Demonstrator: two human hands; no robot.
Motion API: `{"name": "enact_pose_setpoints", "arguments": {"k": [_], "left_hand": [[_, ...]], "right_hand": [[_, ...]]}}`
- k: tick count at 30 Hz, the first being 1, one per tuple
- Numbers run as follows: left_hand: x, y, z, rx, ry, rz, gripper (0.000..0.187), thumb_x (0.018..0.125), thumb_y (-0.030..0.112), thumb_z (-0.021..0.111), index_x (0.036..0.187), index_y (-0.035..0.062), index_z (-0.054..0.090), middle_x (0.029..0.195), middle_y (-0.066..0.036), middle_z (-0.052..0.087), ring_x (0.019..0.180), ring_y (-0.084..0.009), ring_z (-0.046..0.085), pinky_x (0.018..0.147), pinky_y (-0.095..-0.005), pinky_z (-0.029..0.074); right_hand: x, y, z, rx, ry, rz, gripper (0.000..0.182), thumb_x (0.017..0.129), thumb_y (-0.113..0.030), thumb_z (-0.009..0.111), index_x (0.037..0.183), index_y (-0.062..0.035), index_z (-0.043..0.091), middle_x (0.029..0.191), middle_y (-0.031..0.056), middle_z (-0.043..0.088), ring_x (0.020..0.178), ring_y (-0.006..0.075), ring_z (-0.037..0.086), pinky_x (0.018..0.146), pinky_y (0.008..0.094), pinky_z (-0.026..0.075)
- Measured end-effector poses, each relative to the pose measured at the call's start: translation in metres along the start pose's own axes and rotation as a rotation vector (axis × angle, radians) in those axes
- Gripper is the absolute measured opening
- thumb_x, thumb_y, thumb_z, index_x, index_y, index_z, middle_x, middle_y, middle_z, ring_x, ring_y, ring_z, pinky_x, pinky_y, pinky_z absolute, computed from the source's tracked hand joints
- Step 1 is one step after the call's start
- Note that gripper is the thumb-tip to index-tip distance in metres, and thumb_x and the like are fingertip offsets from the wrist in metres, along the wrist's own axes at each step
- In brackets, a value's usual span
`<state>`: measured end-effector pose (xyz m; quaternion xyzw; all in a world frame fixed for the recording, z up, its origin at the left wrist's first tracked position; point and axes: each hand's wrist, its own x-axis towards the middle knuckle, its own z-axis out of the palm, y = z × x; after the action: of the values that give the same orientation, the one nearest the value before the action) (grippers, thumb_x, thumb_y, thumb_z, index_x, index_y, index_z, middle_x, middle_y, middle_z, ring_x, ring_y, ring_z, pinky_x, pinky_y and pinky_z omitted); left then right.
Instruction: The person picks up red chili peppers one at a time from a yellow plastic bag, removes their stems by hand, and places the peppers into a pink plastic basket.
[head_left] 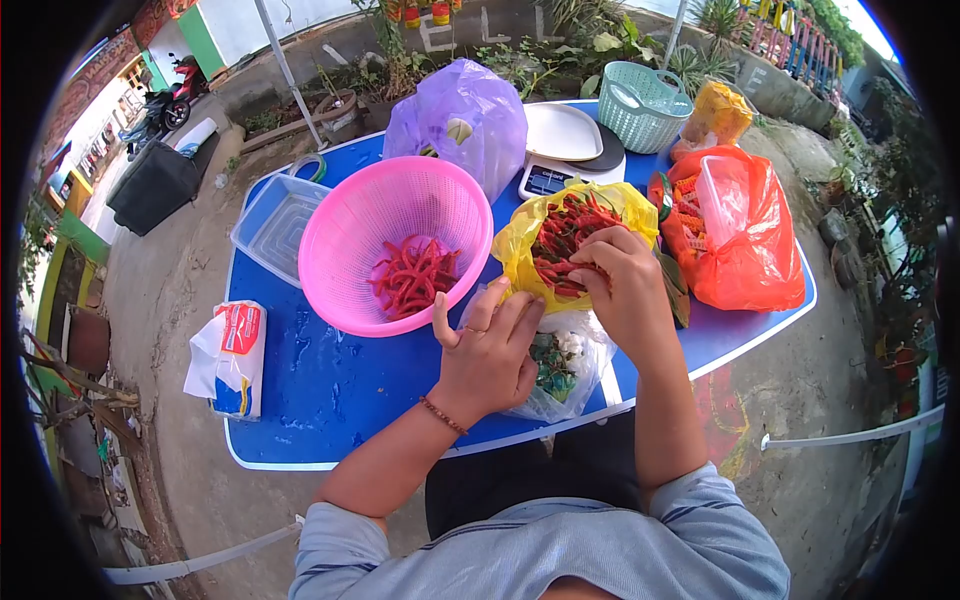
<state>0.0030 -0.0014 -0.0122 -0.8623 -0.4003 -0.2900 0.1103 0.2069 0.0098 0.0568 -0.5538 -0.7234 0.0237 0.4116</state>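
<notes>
Red chilies [578,222] fill a yellow plastic bag [514,262] whose mouth is spread wide. My right hand [622,275] reaches into this mouth, fingers bent and pinched on chilies at its right side. At the bag's lower left edge, my left hand [487,355] grips the plastic with some fingers, while its outer fingers stick up near the basket rim. A pink mesh basket [335,240] stands just left of it, with a smaller heap of red chilies [415,275] inside. Below the yellow bag, a clear plastic bag [562,385] holds green and white produce, partly hidden by my left hand.
On the blue table [320,400] are a tissue pack [240,355], a clear container [268,225], a purple bag [460,110], a kitchen scale [575,180] bearing a white tray [562,132], a green basket [642,115] and an orange-red bag [755,265].
</notes>
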Motion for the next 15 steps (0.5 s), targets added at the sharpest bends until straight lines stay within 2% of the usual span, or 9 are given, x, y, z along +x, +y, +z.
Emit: {"name": "enact_pose_setpoints", "arguments": {"k": [2,5,8,11,14,15], "left_hand": [[0.000,-0.001,0.000,0.017,0.009,0.017,0.055,0.077,0.028,0.062,0.130,0.0173,0.069,0.133,0.001,0.060,0.141,-0.0208,0.045,0.119,-0.0679,0.001],[0.000,0.000,-0.002,0.010,0.000,0.015,0.054,0.079,0.027,0.061,0.131,0.0177,0.068,0.132,0.002,0.061,0.140,-0.0211,0.046,0.119,-0.0675,0.000],[0.002,0.001,-0.006,-0.008,0.051,0.017,0.051,0.085,0.027,0.060,0.134,0.0171,0.066,0.132,0.001,0.063,0.136,-0.0212,0.050,0.118,-0.0649,0.004],[0.005,0.002,-0.013,-0.095,0.166,0.019,0.049,0.091,0.027,0.059,0.137,0.0117,0.064,0.130,-0.003,0.066,0.125,-0.0216,0.057,0.116,-0.0573,0.014],[0.002,0.002,-0.026,-0.283,0.281,-0.043,0.048,0.096,0.027,0.057,0.139,0.0046,0.061,0.128,-0.008,0.067,0.112,-0.0222,0.060,0.106,-0.0472,0.029],[0.002,-0.001,-0.025,-0.347,0.315,-0.021,0.047,0.097,0.026,0.057,0.137,0.0032,0.062,0.126,-0.009,0.068,0.108,-0.0223,0.061,0.102,-0.0447,0.032]], "right_hand": [[0.001,-0.005,-0.009,-0.101,0.003,0.010,0.011,0.082,0.001,0.073,0.092,0.0014,0.071,0.097,0.0126,0.067,0.099,0.0344,0.063,0.090,0.0433,0.052],[0.005,-0.002,-0.012,-0.041,0.131,-0.025,0.012,0.084,0.001,0.073,0.096,-0.0002,0.071,0.095,0.0125,0.068,0.094,0.0315,0.066,0.087,0.0389,0.054],[0.005,-0.015,-0.015,0.216,0.174,0.094,0.012,0.087,0.002,0.074,0.099,-0.0003,0.071,0.097,0.0127,0.070,0.087,0.0249,0.069,0.079,0.0321,0.055],[-0.005,-0.008,0.002,0.465,0.257,0.071,0.011,0.092,0.002,0.072,0.103,0.0026,0.070,0.099,0.0102,0.072,0.083,0.0153,0.070,0.076,0.0269,0.056],[-0.017,-0.030,0.007,1.136,0.180,0.170,0.013,0.095,0.003,0.071,0.107,0.0059,0.067,0.101,0.0069,0.072,0.089,0.0108,0.069,0.079,0.0268,0.057],[-0.022,-0.029,0.005,1.133,0.048,0.224,0.014,0.095,0.003,0.071,0.108,0.0061,0.067,0.102,0.0065,0.072,0.091,0.0105,0.068,0.081,0.0267,0.057]]}}
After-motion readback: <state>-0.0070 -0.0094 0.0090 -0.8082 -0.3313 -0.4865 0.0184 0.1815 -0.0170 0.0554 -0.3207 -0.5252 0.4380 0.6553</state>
